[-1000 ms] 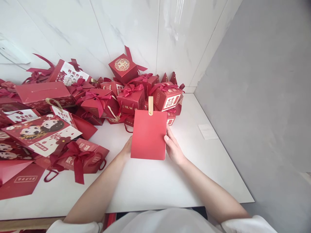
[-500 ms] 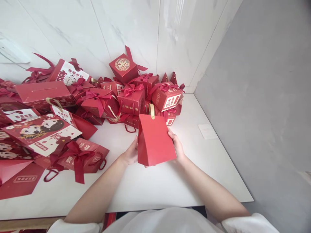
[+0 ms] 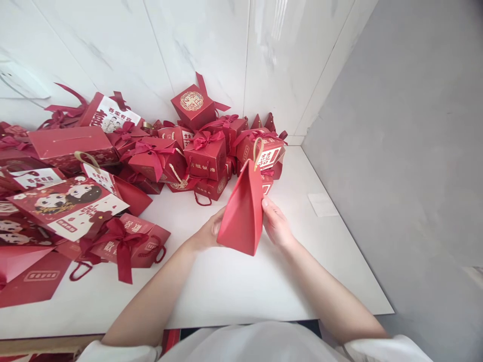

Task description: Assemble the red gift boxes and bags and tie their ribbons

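Observation:
Both my hands hold a plain red paper gift bag [image 3: 241,213] with a gold loop handle at its top, lifted just above the white table [image 3: 226,286]. The bag is turned so its narrow folded side faces me. My left hand [image 3: 209,232] grips its left face, fingers partly hidden behind the paper. On the bag's right edge, my right hand [image 3: 277,226] presses with thumb and fingers closed on it.
A heap of red gift boxes with ribbon bows [image 3: 206,151] and printed red bags [image 3: 68,203] covers the table's left and back. A red ribboned box [image 3: 132,246] lies near my left forearm. Marble wall behind, grey wall [image 3: 396,151] to the right; table edge close to my body.
The bag has turned from showing its flat broad face to showing its narrow side, and its top has tilted up to the right. Both hands kept hold and shifted with it.

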Demonstrator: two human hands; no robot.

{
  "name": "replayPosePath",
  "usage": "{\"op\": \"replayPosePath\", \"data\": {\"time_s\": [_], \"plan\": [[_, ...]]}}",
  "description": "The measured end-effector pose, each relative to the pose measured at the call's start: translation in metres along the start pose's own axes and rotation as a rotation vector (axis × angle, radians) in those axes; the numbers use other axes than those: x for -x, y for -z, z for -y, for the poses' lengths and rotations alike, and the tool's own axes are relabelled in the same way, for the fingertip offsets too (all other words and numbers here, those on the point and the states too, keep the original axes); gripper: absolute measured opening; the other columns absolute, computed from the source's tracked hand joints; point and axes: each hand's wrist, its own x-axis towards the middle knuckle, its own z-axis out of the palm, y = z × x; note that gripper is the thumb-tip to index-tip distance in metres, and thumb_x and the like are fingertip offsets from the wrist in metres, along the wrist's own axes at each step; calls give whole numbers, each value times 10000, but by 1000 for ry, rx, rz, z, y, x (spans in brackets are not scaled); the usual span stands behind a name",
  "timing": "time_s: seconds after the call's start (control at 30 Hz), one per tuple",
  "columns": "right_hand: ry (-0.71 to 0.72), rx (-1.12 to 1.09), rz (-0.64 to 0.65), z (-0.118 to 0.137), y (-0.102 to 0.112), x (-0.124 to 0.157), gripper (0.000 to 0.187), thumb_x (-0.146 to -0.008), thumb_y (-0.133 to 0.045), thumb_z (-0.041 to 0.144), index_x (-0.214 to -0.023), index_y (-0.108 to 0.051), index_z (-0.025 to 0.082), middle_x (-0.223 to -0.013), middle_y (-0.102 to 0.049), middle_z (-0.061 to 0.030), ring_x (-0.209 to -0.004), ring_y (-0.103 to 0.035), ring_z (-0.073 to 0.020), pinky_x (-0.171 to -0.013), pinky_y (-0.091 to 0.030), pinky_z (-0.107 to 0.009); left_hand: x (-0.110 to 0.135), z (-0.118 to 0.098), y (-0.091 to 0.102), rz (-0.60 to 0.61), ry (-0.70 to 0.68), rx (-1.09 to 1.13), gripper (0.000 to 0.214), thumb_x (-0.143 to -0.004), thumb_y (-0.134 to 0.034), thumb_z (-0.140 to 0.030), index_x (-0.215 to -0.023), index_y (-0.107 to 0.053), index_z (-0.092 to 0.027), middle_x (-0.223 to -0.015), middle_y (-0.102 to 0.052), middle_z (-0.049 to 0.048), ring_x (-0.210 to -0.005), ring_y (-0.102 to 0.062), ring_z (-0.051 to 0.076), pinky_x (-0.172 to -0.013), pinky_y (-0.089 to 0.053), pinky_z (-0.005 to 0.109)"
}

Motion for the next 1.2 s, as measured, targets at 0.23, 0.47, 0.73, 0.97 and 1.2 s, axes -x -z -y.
{"op": "replayPosePath", "data": {"time_s": [0.23, 0.47, 0.73, 0.97, 1.2], "plan": [[-135, -92, 134, -17, -5, 5, 577, -915, -573, 555, -1457, -439, 411, -1495, -492, 26, -1228, -586, -218, -931, -541, -360, -8, 14, -3, -259, -153, -196, 644, -631, -887, -285, -1219, -646, -183, -1108, -698, 78, -1066, -626, 301, -835, -513, 335], [-133, -74, 177, -18, -2, 6, 593, -914, -600, 507, -1467, -429, 376, -1408, -563, -19, -1133, -623, -213, -845, -564, -338, -9, 17, -1, -293, -221, -250, 900, -599, -899, -234, -1401, -496, -292, -1368, -571, 98, -1174, -590, 300, -937, -509, 364], [56, -65, 35, -22, -5, 3, 516, -827, -749, 390, -1303, -563, 320, -1253, -643, -46, -1070, -643, -197, -849, -575, -352, -6, 18, -2, -267, -227, -226, 780, -579, -923, -356, -1278, -599, -232, -1307, -614, 124, -1271, -517, 388, -997, -496, 472], [308, 51, -228, -17, -4, 3, 358, -787, -794, 279, -1113, -648, 264, -1095, -682, -61, -1022, -653, -188, -880, -577, -373, -15, 16, 0, -225, -314, 88, 664, -709, -826, -501, -1285, -580, -280, -1354, -604, 102, -1222, -593, 307, -991, -525, 451], [366, 191, -156, -19, 0, 7, 220, -868, -720, 269, -1079, -664, 252, -1039, -711, -56, -967, -679, -177, -920, -557, -386, -14, 10, -4, -361, -256, 280, 641, -681, -810, -582, -1181, -619, -229, -1213, -684, 102, -1110, -658, 298, -976, -532, 510]]}}
